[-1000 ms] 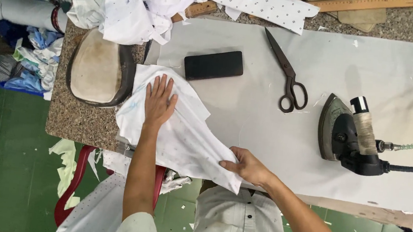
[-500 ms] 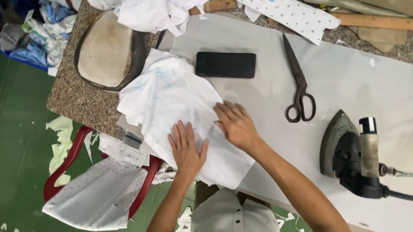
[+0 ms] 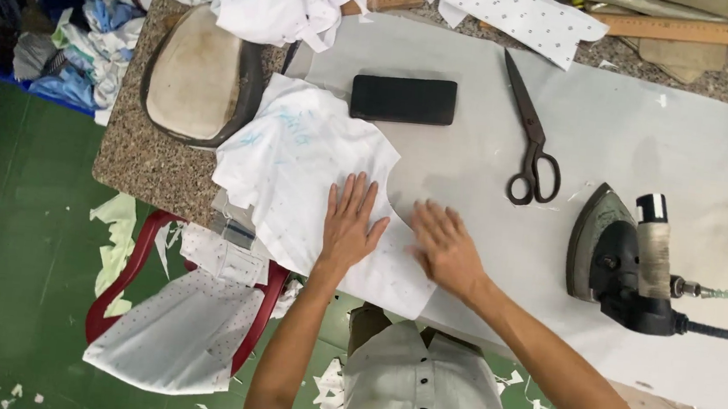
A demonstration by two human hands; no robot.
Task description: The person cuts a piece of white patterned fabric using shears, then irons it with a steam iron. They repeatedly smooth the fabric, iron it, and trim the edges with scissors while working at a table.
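Head camera, looking down: my left hand (image 3: 352, 225) lay flat, fingers spread, on the white fabric piece (image 3: 313, 182) at centre frame, grasping nothing. My right hand (image 3: 443, 248), blurred, rested open at the fabric's right edge. A black phone (image 3: 403, 99) lay just above the fabric; scissors (image 3: 532, 136) and iron (image 3: 627, 258) sat to the right.
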